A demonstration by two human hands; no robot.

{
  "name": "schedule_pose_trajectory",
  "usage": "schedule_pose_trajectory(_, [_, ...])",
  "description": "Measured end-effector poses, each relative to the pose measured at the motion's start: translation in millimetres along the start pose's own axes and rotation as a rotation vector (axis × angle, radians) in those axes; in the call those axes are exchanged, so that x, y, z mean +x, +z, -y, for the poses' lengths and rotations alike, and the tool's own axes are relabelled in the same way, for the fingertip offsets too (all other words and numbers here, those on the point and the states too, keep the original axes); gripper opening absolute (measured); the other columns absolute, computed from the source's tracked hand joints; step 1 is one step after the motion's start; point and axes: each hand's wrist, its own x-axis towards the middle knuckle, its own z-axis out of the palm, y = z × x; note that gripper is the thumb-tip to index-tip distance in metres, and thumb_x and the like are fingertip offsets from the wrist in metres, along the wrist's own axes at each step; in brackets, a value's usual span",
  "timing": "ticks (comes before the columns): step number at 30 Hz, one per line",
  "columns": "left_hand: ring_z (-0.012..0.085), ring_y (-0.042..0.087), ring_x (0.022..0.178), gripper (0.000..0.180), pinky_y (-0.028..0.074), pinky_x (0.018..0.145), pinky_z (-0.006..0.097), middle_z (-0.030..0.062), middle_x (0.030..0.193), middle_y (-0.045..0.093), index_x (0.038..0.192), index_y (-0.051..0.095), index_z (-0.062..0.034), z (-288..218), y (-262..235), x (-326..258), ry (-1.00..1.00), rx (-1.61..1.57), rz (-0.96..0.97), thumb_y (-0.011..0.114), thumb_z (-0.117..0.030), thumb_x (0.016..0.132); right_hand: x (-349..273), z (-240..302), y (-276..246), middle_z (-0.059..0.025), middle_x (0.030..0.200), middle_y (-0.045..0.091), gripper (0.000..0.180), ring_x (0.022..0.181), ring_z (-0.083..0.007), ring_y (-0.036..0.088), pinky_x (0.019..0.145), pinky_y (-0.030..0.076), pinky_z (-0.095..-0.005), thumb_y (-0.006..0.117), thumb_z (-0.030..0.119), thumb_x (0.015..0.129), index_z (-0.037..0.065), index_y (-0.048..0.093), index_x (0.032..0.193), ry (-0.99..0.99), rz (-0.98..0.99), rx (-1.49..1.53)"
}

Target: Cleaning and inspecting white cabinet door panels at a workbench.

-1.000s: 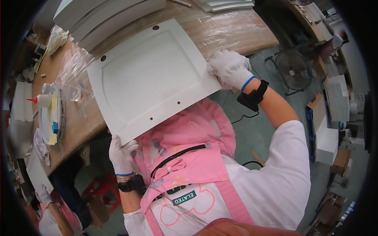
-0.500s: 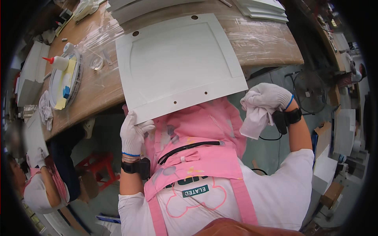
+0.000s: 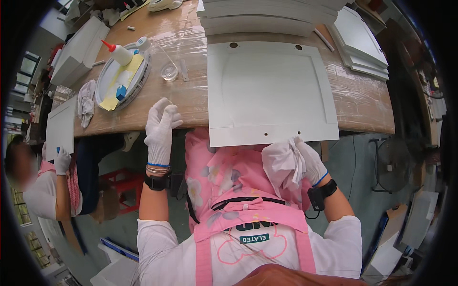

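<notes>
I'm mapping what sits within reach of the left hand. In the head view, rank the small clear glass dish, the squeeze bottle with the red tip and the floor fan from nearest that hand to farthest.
From the left hand:
1. Clear glass dish, on the table just beyond the fingers.
2. Squeeze bottle, farther back and left, on the round tray.
3. Floor fan, far right, off the table.

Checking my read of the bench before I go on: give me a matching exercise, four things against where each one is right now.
Things:
1. white square panel
2. white cloth
3. squeeze bottle with red tip
4. left hand

Places:
A. bunched in the gloved right hand, below the table edge
B. lying on the round tray at the far left of the table
C. flat on the wooden table, near edge overhanging toward the person
D. at the table's near edge, left of the panel, holding nothing

Pairs: 1-C, 2-A, 3-B, 4-D
</notes>
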Motion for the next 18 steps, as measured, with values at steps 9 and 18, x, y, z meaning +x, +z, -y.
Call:
schedule_pose_trajectory(9, [0.0327,0.036,0.142,0.106,0.032,0.116,0.040,0.0269,0.157,0.027,0.154,0.015,0.0045,12.8,-9.3,140.2,0.388,0.351,-0.201,0.084,-0.028,0.080,-57.1,66.0,14.2,-0.0160,0.115,0.066,0.040,0.103,-0.0237,0.065,0.094,0.053,-0.0363,0.048,0.027,0.104,-0.008,0.058,0.120,-0.127,0.338,-0.453])
schedule_pose_trajectory(18, [0.0251,0.054,0.122,0.091,0.048,0.101,0.036,0.0178,0.139,0.050,0.150,0.030,0.0003,-6.3,13.0,168.4,0.392,0.395,0.019,0.083,-0.017,0.078,-21.7,164.2,57.3,-0.0132,0.109,0.067,0.031,0.100,-0.0294,0.065,0.088,0.052,-0.0372,0.062,0.025,0.092,0.007,0.065,0.117,-0.858,-0.450,-1.462])
